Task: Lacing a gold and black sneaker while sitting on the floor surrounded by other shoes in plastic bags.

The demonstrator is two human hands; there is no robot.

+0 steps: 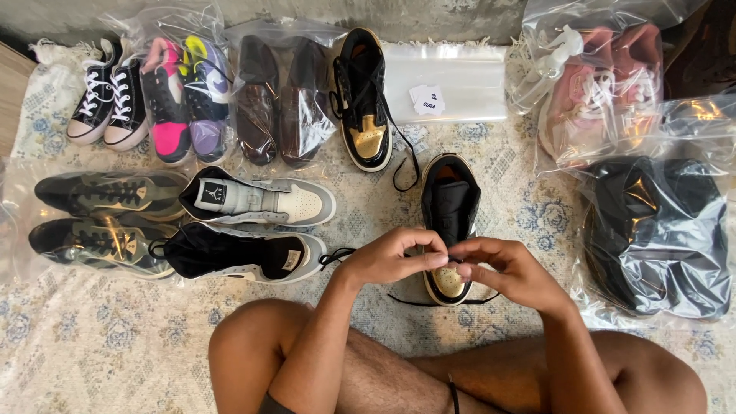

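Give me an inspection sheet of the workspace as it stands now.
Surface: pale floral rug with a fringed far edge.
Job's things: black-and-gold high-top upright before the person, its black lace loose; its mate stands farther back, unbagged.
Clutter: bagged pairs all round, including brown shoes and pink shoes; grey-and-white sneakers unbagged; flat stack of clear bags.
Grippers: left hand and right hand meet over the near shoe's toe, fingers pinching the lace.
Cables: nothing seen.
Surroundings: grey wall behind; the person's bare crossed legs in the foreground.
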